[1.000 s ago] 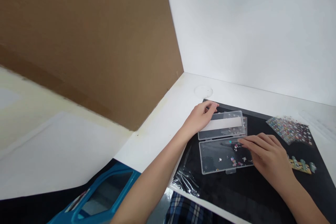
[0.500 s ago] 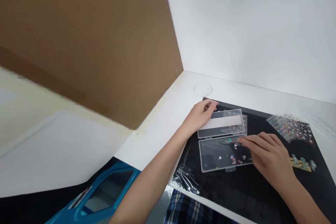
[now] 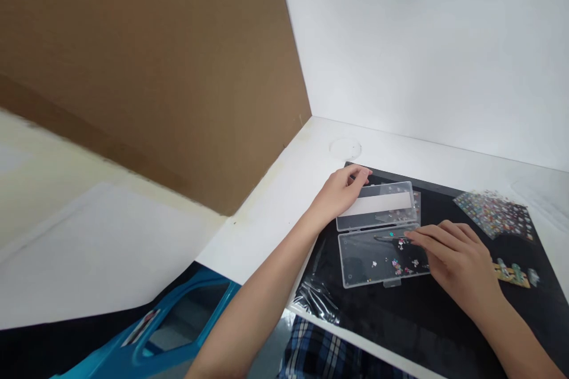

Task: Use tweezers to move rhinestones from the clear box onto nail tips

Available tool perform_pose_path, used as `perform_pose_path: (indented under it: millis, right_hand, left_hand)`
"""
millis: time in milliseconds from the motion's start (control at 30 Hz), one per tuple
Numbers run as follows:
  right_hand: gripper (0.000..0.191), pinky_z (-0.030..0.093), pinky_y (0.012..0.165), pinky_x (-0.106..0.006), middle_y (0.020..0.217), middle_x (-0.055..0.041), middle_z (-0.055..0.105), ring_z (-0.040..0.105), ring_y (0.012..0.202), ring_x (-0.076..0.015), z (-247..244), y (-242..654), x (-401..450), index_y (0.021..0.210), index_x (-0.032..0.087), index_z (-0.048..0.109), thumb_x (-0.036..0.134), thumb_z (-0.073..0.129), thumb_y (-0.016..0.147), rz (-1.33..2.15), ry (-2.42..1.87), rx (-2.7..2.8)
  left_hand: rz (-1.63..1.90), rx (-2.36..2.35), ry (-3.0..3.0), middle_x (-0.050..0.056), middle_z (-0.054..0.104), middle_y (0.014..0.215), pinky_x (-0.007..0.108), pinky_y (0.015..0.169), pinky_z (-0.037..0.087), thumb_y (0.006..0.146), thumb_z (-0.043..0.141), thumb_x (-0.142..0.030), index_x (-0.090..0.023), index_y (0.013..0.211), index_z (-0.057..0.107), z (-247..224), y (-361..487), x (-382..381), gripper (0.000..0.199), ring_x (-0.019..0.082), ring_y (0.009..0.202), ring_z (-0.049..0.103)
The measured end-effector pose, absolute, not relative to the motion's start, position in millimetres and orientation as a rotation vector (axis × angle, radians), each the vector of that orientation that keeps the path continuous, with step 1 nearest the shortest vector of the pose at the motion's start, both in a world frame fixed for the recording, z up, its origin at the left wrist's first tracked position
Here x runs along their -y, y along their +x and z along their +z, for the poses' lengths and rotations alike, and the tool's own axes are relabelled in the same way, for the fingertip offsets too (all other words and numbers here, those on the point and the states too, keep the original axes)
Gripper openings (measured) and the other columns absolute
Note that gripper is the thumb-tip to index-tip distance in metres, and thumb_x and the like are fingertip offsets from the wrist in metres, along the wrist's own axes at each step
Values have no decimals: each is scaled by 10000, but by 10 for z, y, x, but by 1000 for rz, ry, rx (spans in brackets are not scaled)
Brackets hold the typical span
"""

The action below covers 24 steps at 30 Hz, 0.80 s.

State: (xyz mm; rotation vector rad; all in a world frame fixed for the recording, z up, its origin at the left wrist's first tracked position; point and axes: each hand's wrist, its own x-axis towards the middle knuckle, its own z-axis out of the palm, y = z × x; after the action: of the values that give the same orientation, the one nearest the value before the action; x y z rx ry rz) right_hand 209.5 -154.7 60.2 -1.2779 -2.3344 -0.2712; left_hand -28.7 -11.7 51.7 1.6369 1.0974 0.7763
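Note:
A clear plastic box (image 3: 362,275) lies unfolded on a black sheet, its hinged lid (image 3: 377,224) laid back and bearing a white strip. Small colourful flower-like and star-like pieces (image 3: 395,265) are scattered in its base. My left hand (image 3: 344,192) is closed at the lid's left side, fingers curled over its upper corner; their undersides are hidden. Between thumb and fingers, my right hand (image 3: 456,260) pinches thin metal tweezers (image 3: 389,238), tips pointing left over the base near a teal star (image 3: 392,234). Whether the tips grip a piece is too small to tell.
On the black sheet (image 3: 400,325), sticker sheets (image 3: 495,213) lie at the right, with a yellow clip-like piece bearing green-grey decorations (image 3: 511,272) nearer me. A clear ring (image 3: 345,148) sits behind on the white table. A brown board (image 3: 178,71) rises left; a blue stool (image 3: 186,314) stands below.
The view has shifted slightly. Both hands, the box and the tweezers keep nearly the same places relative to each other.

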Motion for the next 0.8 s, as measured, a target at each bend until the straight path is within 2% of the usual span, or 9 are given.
perform_pose_path:
  millis: [267, 633, 800]
  right_hand:
    - [420, 427, 772, -327, 980, -2, 776, 574, 800, -158, 617, 2094, 1540, 1150, 213, 693, -74, 550, 878, -292, -1255, 2330]
    - [406, 444, 763, -332, 1002, 0, 790, 600, 797, -148, 605, 2133, 1533, 1147, 236, 729, -30, 563, 888, -297, -1276, 2349]
    - [435, 445, 780, -349, 1002, 4, 792, 593, 794, -162, 628, 2109, 1547, 1149, 237, 727, -47, 557, 868, -338, -1290, 2375]
  left_hand:
    - [779, -1103, 1651, 66, 795, 1103, 365, 850, 522, 1054, 498, -420, -234, 1121, 743, 530, -285, 119, 315, 214, 964, 703]
    - [768, -1108, 1661, 70, 798, 1101, 360, 845, 533, 1049, 496, -431, -227, 1126, 737, 521, -290, 117, 325, 209, 940, 705]
    - [764, -1096, 1657, 79, 796, 1127, 355, 893, 542, 1060, 480, -427, -225, 1145, 734, 518, -288, 113, 335, 214, 1017, 717]
